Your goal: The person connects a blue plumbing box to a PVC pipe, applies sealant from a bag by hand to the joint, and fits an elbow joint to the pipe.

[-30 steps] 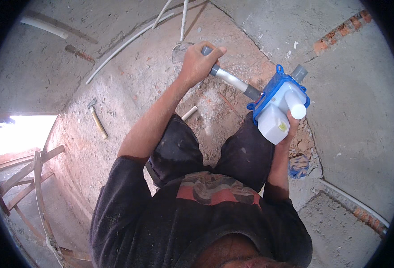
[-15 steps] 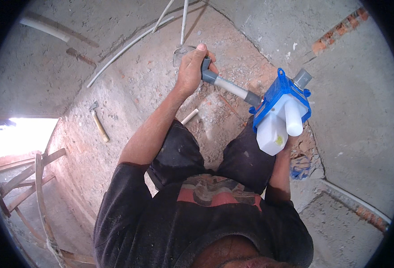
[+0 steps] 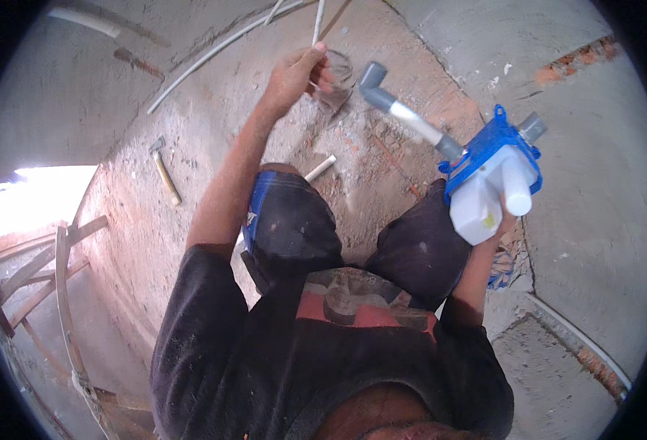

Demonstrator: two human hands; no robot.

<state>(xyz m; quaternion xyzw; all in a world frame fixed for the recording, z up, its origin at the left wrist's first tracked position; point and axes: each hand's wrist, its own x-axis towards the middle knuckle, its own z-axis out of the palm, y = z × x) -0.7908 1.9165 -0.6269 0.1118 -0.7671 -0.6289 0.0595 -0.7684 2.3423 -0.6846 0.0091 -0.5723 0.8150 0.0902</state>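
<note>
My right hand [image 3: 511, 220] is mostly hidden under a white plastic box [image 3: 477, 209] with a blue frame [image 3: 488, 147], and supports it from below above my right knee. From the frame's left side runs a white and grey pipe [image 3: 415, 121] ending in a grey elbow [image 3: 373, 79]. A short grey stub [image 3: 533, 126] sticks out on the other side. My left hand [image 3: 294, 81] hovers apart from the elbow, fingers loosely curled and nothing visible in them. Just beyond its fingertips lie a round grey opening or fitting [image 3: 344, 67] and a thin white pipe [image 3: 318, 23].
A hammer [image 3: 165, 172] lies on the dusty floor at the left. Between my knees is a short white pipe piece [image 3: 320, 168] near rubble [image 3: 389, 150]. A bent pipe [image 3: 213, 57] runs along the far wall. Wooden pieces [image 3: 63, 293] stand at lower left; crumpled blue plastic [image 3: 501, 270] lies right.
My left hand has let go of the grey elbow and moved away to the left and up. The box with its pipe has shifted right and slightly up in my right hand.
</note>
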